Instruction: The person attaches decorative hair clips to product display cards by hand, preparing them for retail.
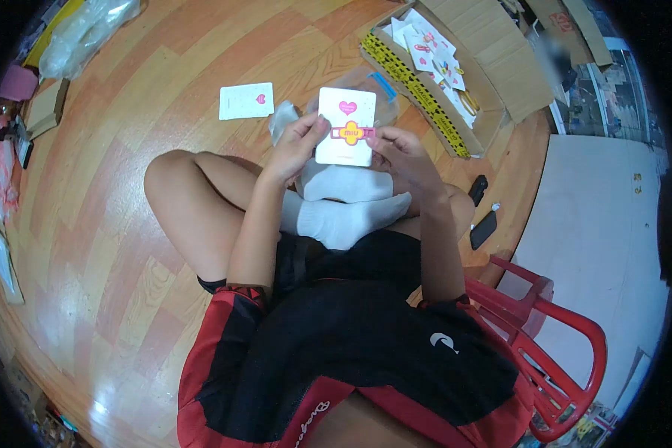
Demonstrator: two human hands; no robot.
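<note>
A white card (355,153) stands upright above my crossed legs, with a pink heart printed near its top. Across its middle lies a yellow flower-shaped piece (351,133) lettered "MIU", with pink parts at both sides. My left hand (300,145) pinches the card's left edge. At the right edge my right hand (405,155) is closed on the card, with its thumb by the end of the pink strip. Another white card (246,101), also with a pink heart, lies on the floor beyond my left hand. A clear plastic container (387,88) is partly hidden behind the held card.
An open cardboard box (414,89) with yellow-black tape holds several cards at the upper right. Crumpled clear plastic (284,119) lies near my left hand. A phone-like black object (484,231) and a red plastic chair (567,321) are to my right. Plastic bags (86,37) lie at upper left.
</note>
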